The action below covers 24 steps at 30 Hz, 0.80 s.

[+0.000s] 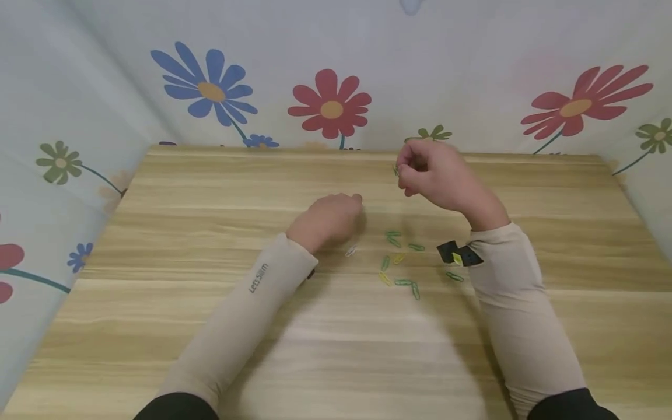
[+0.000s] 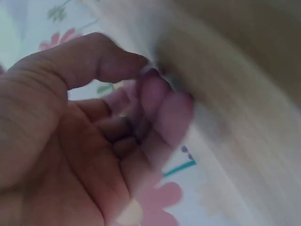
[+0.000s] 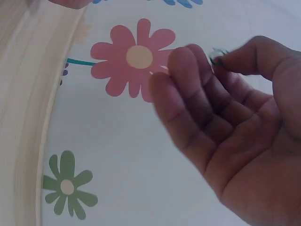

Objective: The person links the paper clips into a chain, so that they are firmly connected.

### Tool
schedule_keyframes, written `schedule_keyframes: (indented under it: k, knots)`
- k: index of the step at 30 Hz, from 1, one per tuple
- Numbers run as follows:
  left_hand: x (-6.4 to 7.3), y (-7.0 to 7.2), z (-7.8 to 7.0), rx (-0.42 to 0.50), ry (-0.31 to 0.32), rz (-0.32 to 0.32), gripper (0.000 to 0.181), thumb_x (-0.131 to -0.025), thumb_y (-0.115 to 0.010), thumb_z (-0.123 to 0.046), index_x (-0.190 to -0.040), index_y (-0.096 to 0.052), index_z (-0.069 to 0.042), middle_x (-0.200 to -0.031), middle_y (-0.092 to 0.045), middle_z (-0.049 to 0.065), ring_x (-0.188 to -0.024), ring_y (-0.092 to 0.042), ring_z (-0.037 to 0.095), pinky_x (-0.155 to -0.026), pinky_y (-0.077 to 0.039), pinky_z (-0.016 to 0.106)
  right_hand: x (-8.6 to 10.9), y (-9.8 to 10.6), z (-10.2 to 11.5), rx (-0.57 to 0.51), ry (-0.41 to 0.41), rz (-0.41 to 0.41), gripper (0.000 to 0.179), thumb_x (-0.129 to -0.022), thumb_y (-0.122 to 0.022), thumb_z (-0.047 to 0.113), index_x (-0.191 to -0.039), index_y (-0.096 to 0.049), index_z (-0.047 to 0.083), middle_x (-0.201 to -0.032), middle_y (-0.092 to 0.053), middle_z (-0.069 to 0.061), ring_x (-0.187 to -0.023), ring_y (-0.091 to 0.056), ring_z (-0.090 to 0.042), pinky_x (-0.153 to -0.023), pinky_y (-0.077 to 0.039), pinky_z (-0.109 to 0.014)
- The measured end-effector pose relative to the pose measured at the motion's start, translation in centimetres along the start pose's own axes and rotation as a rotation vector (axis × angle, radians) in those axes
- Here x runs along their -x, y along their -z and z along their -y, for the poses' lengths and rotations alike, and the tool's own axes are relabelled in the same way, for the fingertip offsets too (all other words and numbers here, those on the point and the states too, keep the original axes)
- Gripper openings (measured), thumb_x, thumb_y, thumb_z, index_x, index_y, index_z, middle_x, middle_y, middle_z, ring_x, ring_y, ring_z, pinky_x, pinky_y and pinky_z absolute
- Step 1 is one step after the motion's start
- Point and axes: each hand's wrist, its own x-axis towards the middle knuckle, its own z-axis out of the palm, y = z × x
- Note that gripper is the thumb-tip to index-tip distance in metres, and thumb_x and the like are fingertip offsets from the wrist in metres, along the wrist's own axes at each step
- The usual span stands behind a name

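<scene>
My right hand (image 1: 438,178) is raised over the far part of the table, pinching a green paper clip (image 3: 217,60) between thumb and index finger. Its other fingers curve loosely in the right wrist view. Low over the tabletop, my left hand (image 1: 329,217) has its thumb (image 2: 120,63) against the bent fingers, with a small pale, blurred bit of paper clip (image 2: 175,84) at the fingertips. A white paper clip (image 1: 350,251) lies just in front of that hand. Several green paper clips (image 1: 403,282) and yellow paper clips (image 1: 399,258) are scattered between the forearms.
The wood-grain table (image 1: 210,186) meets a flower-printed cloth (image 1: 441,70) at the back and sides. One green clip (image 1: 454,276) lies apart, close to the right sleeve (image 1: 504,280). A black piece with a yellow patch (image 1: 457,256) sits at the right cuff.
</scene>
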Motion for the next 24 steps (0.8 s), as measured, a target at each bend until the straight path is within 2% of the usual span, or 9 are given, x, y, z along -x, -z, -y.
schedule_keyframes:
  k: [4, 7, 12, 16, 20, 24]
  knots:
    - [0.1, 1.7, 1.5, 0.295, -0.033, -0.036, 0.017, -0.096, -0.055, -0.007, -0.109, -0.066, -0.004, -0.096, -0.064, 0.006, -0.086, -0.056, 0.022, -0.079, -0.048, 0.034, 0.0, -0.1, 0.0, -0.068, -0.001, -0.056, 0.008, -0.096, -0.051, 0.005, -0.098, -0.057, 0.001, -0.082, -0.063, -0.015, -0.070, -0.067, -0.027, -0.069, -0.058, -0.032]
    - [0.9, 3.2, 1.9, 0.492, -0.093, -0.090, 0.024, -0.095, -0.056, -0.006, -0.115, -0.068, -0.006, -0.101, -0.063, 0.005, -0.086, -0.057, 0.022, -0.078, -0.049, 0.035, 0.1, -0.2, 0.2, -0.102, 0.030, -0.085, 0.009, -0.096, -0.052, 0.005, -0.100, -0.059, 0.001, -0.083, -0.061, -0.014, -0.067, -0.066, -0.027, -0.068, -0.058, -0.031]
    - [2.3, 4.8, 1.3, 0.783, -0.209, -0.171, 0.032, -0.098, -0.056, -0.007, -0.130, -0.064, -0.007, -0.105, -0.060, 0.008, -0.086, -0.063, 0.024, -0.081, -0.055, 0.038, 0.6, -0.5, 0.8, -0.123, 0.103, -0.083, 0.009, -0.099, -0.056, 0.006, -0.104, -0.061, 0.000, -0.089, -0.062, -0.013, -0.069, -0.067, -0.024, -0.073, -0.057, -0.032]
    - [3.4, 5.6, 0.5, 0.989, -0.334, -0.285, 0.042, -0.097, -0.059, 0.000, -0.139, -0.056, -0.003, -0.098, -0.057, 0.016, -0.084, -0.063, 0.029, -0.083, -0.056, 0.040, 1.2, -1.1, 1.7, -0.124, 0.153, -0.088, 0.008, -0.100, -0.059, 0.005, -0.105, -0.063, 0.000, -0.091, -0.063, -0.011, -0.071, -0.067, -0.021, -0.071, -0.054, -0.031]
    - [4.3, 6.3, -0.4, 1.142, -0.456, -0.374, 0.049, -0.096, -0.058, 0.008, -0.144, -0.048, 0.002, -0.099, -0.058, 0.020, -0.086, -0.064, 0.032, -0.087, -0.056, 0.042, 1.7, -1.4, 2.3, -0.138, 0.255, -0.170, 0.006, -0.099, -0.060, -0.001, -0.104, -0.063, -0.002, -0.093, -0.062, -0.010, -0.070, -0.066, -0.021, -0.065, -0.052, -0.029]
    - [4.9, 7.0, -1.1, 1.178, -0.516, -0.451, 0.053, -0.095, -0.057, 0.014, -0.145, -0.045, 0.005, -0.098, -0.061, 0.021, -0.087, -0.066, 0.034, -0.087, -0.056, 0.043, 2.0, -1.4, 2.7, -0.169, 0.386, -0.259, 0.007, -0.095, -0.061, -0.010, -0.100, -0.063, -0.006, -0.092, -0.063, -0.008, -0.068, -0.066, -0.022, -0.065, -0.054, -0.028]
